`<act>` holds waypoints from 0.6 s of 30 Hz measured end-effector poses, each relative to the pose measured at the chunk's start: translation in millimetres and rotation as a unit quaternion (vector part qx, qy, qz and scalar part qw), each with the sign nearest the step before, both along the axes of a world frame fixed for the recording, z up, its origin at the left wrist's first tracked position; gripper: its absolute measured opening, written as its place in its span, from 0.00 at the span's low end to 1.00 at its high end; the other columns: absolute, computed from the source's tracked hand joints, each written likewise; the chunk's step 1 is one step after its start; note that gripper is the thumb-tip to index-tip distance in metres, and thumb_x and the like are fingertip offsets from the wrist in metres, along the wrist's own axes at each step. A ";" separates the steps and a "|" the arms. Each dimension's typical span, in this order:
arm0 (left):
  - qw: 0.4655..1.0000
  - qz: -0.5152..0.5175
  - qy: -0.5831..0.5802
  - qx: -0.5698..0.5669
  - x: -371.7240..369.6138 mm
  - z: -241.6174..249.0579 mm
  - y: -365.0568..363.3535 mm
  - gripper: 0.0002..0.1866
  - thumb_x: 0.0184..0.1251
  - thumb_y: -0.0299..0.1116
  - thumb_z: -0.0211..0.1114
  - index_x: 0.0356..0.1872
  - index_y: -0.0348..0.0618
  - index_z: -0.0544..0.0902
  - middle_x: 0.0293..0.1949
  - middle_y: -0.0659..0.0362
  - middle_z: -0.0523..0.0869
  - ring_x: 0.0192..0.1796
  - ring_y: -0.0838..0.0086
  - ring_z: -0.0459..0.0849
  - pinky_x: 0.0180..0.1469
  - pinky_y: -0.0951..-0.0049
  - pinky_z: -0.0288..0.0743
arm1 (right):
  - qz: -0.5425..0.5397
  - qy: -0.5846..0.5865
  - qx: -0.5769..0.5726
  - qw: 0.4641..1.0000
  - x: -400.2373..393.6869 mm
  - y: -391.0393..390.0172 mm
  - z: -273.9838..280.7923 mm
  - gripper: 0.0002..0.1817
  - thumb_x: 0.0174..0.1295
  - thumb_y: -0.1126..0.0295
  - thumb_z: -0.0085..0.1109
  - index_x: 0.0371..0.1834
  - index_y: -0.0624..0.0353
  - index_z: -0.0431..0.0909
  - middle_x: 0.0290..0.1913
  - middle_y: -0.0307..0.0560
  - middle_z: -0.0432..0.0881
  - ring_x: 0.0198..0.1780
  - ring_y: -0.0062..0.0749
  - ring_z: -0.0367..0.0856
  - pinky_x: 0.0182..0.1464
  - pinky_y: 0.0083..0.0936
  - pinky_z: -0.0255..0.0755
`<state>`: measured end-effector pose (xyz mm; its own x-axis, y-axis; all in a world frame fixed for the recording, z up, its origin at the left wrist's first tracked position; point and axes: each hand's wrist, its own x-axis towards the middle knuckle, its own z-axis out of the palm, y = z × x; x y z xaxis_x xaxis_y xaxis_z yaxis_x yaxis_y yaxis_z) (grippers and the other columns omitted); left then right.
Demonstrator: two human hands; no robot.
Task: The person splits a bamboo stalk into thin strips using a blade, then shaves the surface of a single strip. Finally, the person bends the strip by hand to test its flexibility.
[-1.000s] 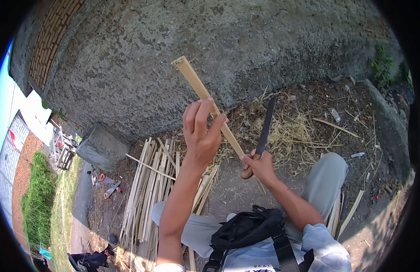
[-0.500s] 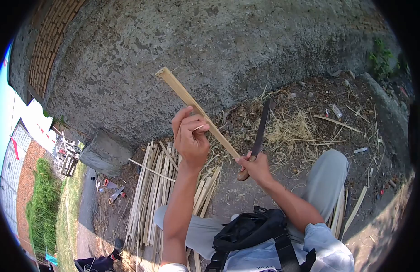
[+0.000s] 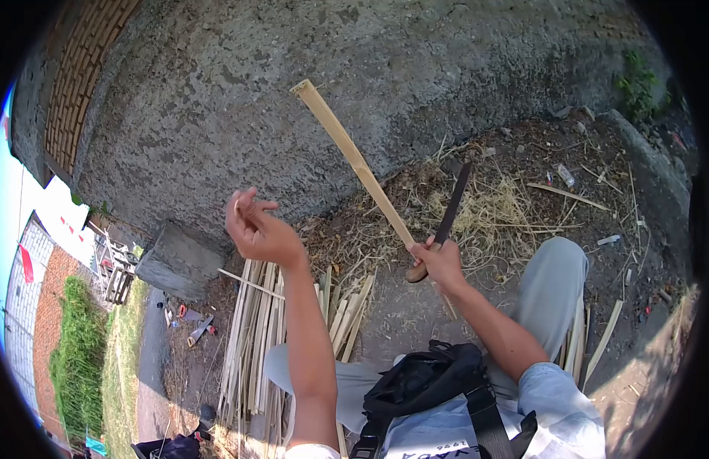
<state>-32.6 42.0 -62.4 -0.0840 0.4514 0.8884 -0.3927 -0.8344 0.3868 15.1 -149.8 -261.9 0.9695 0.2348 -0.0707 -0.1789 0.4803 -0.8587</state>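
Note:
My right hand [image 3: 440, 264] is closed round the wooden handle of a long dark-bladed knife [image 3: 455, 200], its blade pointing up and away. The same hand grips the lower part of a long, flat bamboo strip [image 3: 353, 157], which slants up to the left in front of the wall. A short end of the strip shows below the hand. My left hand [image 3: 259, 233] is raised to the left, apart from the strip. Its fingers are curled, one sticking out a little, with what looks like a small pale sliver [image 3: 237, 205] at the fingertips.
Several bamboo strips [image 3: 251, 344] lie in a pile at my left; more [image 3: 601, 340] lie at my right. Shavings [image 3: 492, 210] litter the ground before a rough wall [image 3: 308, 46]. A concrete block [image 3: 178, 260] and a handsaw [image 3: 200, 331] are at the left.
My left hand has moved left, away from the bamboo strip. The strip has swung more upright in my right hand, which still holds the knife.

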 end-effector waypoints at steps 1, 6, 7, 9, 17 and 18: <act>0.961 0.121 0.197 0.152 15.2 -22.6 17.9 0.19 0.77 0.34 0.57 0.62 0.35 0.73 0.44 0.44 0.86 0.35 0.66 0.86 0.37 0.71 0.81 | 0.003 -0.002 -0.007 1.000 -3.9 -3.0 -0.5 0.17 0.56 0.77 0.73 0.26 0.56 0.67 0.26 0.45 0.80 0.23 0.24 0.79 0.25 0.23 0.75; 0.930 0.019 0.357 0.090 12.6 -2.5 -16.7 0.22 0.73 0.37 0.62 0.64 0.40 0.76 0.65 0.45 0.75 0.64 0.51 0.76 0.63 0.54 0.71 | -0.004 -0.005 -0.018 1.000 -2.5 -4.3 0.7 0.18 0.54 0.76 0.75 0.26 0.57 0.68 0.25 0.45 0.81 0.23 0.23 0.79 0.24 0.23 0.75; 0.933 0.035 0.312 0.176 8.2 9.8 -24.7 0.22 0.69 0.35 0.64 0.63 0.42 0.78 0.64 0.48 0.77 0.63 0.53 0.77 0.64 0.56 0.70 | -0.004 0.003 -0.017 1.000 -5.8 -4.9 -1.4 0.19 0.53 0.75 0.76 0.26 0.57 0.68 0.25 0.46 0.82 0.23 0.23 0.80 0.24 0.23 0.75; 0.915 0.066 0.214 0.337 -1.6 41.6 -42.8 0.22 0.63 0.33 0.69 0.59 0.45 0.82 0.61 0.54 0.80 0.60 0.58 0.77 0.65 0.60 0.67 | 0.002 -0.003 0.007 1.000 -1.4 -1.4 -13.2 0.19 0.53 0.75 0.76 0.28 0.58 0.68 0.26 0.46 0.82 0.22 0.23 0.80 0.24 0.23 0.75; 0.501 0.148 0.480 0.705 13.7 120.1 -76.0 0.08 0.57 0.30 0.69 0.38 0.51 0.87 0.51 0.66 0.83 0.64 0.72 0.74 0.69 0.56 0.61 | 0.003 -0.005 -0.008 1.000 -4.5 5.5 -7.5 0.17 0.56 0.79 0.72 0.25 0.56 0.68 0.24 0.43 0.79 0.23 0.24 0.79 0.24 0.24 0.75; 0.438 0.163 0.530 0.708 20.4 127.8 -77.9 0.06 0.58 0.29 0.68 0.37 0.52 0.87 0.51 0.67 0.83 0.65 0.74 0.73 0.69 0.55 0.60 | 0.010 -0.011 -0.014 1.000 -4.1 7.1 -10.4 0.17 0.56 0.79 0.72 0.26 0.56 0.68 0.24 0.44 0.79 0.23 0.24 0.79 0.24 0.24 0.75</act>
